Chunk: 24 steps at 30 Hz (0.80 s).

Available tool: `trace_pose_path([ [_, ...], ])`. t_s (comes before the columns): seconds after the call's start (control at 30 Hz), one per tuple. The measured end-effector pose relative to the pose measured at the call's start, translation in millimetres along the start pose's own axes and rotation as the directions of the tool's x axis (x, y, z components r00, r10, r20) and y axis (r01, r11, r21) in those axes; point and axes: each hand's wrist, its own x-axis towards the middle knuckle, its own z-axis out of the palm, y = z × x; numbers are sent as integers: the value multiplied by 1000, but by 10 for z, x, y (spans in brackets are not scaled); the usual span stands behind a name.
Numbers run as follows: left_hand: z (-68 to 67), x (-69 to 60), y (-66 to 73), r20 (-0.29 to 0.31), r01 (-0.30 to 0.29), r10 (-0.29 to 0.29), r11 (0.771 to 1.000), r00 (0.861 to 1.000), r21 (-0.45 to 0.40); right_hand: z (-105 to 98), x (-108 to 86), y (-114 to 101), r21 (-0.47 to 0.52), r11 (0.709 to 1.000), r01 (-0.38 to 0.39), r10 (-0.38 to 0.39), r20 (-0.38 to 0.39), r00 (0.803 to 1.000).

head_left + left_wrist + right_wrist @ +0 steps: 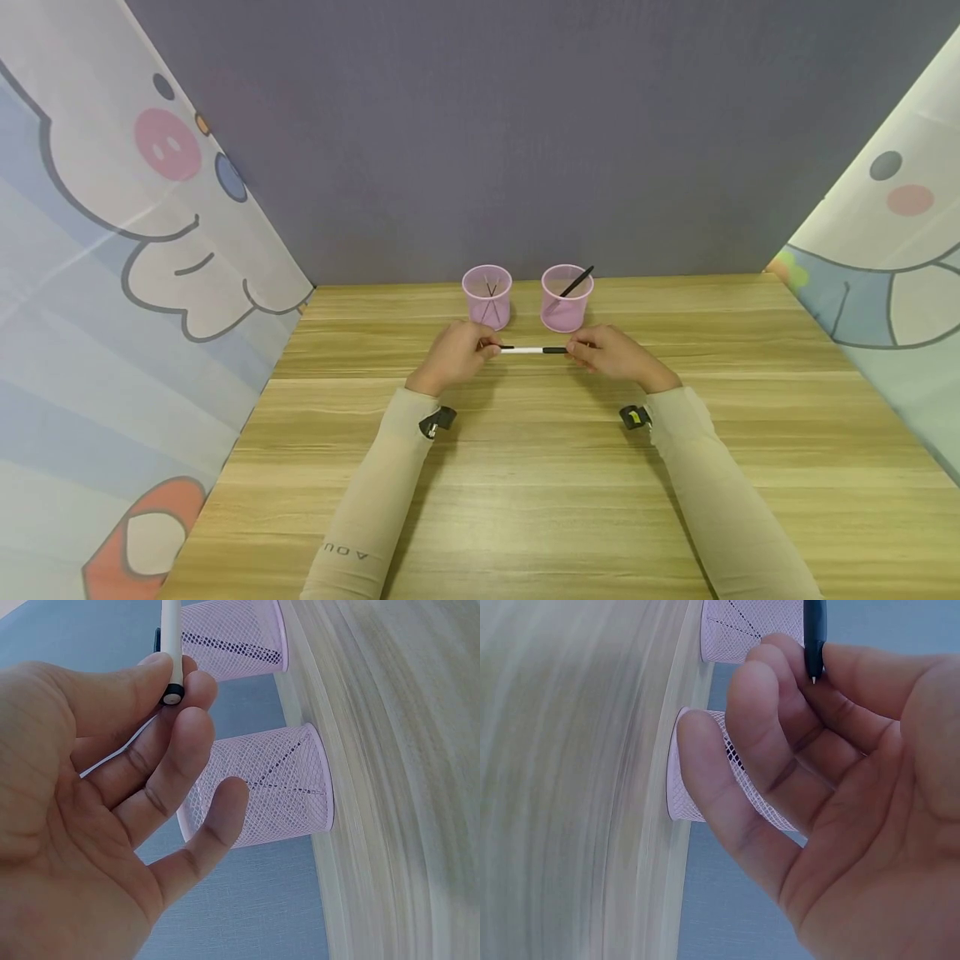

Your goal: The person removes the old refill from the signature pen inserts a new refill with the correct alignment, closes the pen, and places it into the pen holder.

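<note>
A white pen with black ends is held level between both hands, in front of two pink mesh cups. My left hand pinches its clip end between thumb and fingers; in the left wrist view the white barrel rises from the left hand's grip. My right hand pinches the black end; the right wrist view shows the bare tip of the pen at the thumb of the right hand. The left cup holds thin dark sticks; a black pen leans in the right cup.
Both cups stand near the back edge of the wooden table, close to a grey panel. Cartoon-printed curtains flank the table on both sides. Dark straps sit at both wrists over pale sleeves.
</note>
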Motion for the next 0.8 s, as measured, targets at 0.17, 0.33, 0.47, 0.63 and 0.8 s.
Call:
trace_pose_path([
  [0.17, -13, -7, 7, 4, -6, 6, 1000, 1000, -2, -2, -8, -14, 4, 1000, -4, 4, 2, 1000],
  [0.33, -16, -8, 9, 6, -6, 6, 1000, 1000, -1, -9, -13, -21, 5, 1000, -5, 5, 6, 1000],
  [0.47, -16, -8, 14, 6, -6, 6, 1000, 1000, -1, -12, -13, -17, 5, 1000, -2, 2, 4, 1000],
  [0.63, -15, -7, 17, 5, -5, 5, 1000, 1000, 0, -15, -14, -18, 14, 1000, -3, 3, -1, 1000],
  [0.8, -8, 0, 13, 5, -7, 7, 1000, 1000, 7, -14, -21, -23, 20, 1000, -3, 3, -12, 1000],
])
